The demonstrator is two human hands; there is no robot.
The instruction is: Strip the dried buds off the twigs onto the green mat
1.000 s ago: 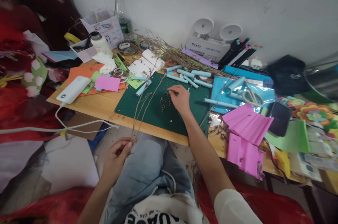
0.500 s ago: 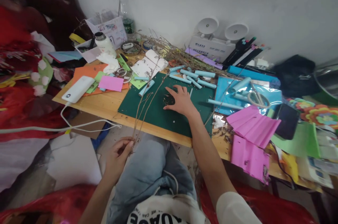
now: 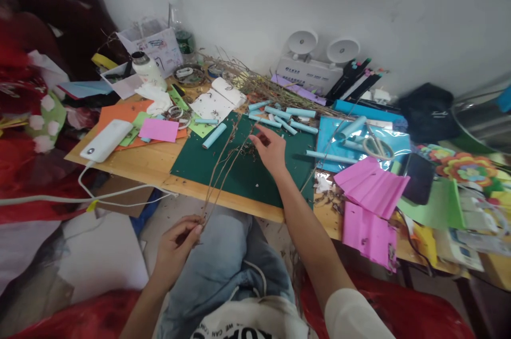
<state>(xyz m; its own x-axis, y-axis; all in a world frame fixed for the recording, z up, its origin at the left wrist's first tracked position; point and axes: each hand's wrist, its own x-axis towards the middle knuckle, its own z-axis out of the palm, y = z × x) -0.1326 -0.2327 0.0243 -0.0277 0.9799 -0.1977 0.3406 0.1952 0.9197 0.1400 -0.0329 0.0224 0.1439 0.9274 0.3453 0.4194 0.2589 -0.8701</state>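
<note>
Thin dry twigs slant up from my left hand, which pinches their lower ends between thumb and fingers above my lap. Over the dark green mat, my right hand has its thumb and fingertips drawn together on the upper part of one twig. Dark plant crumbs lie on the mat beneath that hand. Rolled light-blue paper tubes are strewn along the mat's far edge, and one tube lies left of the twigs.
A heap of dry branches lies along the wall before a white router. To the right are scissors, folded pink paper and a dark phone. A white power bank with a cable and a bottle stand left.
My right hand has lifted from the crumbs on the mat and closed at the twigs' upper part. The twigs lean more to the right. My left hand keeps its hold.
</note>
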